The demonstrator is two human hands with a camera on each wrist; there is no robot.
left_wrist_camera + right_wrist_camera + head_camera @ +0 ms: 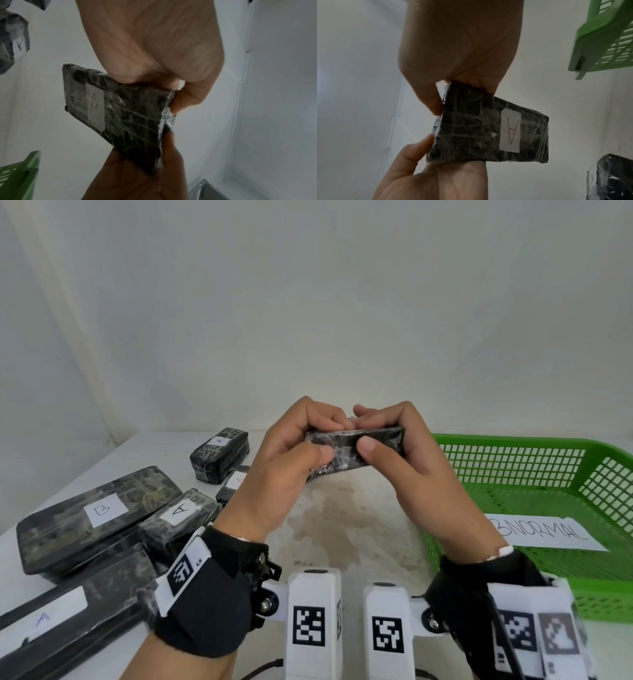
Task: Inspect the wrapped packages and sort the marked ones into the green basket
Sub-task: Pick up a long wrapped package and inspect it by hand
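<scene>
Far left, on the table (346,529): black wrapped packages (99,517) labelled A and B. Centre, raised above the table: a small package (356,451), red A label underneath, gripped by left hand (284,470) and right hand (411,460), thumbs pressed on its near side. Right: green basket (534,470), holding an "ABNORMAL" paper (544,532).

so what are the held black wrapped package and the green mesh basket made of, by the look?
Held black wrapped package: a dark block under what looks like clear cling film, glossy, with creases and white glints; its white A label looks like paper beneath the film. What is inside cannot be told. Green mesh basket: likely moulded plastic, uniform colour, slight sheen, regular lattice walls.
</scene>
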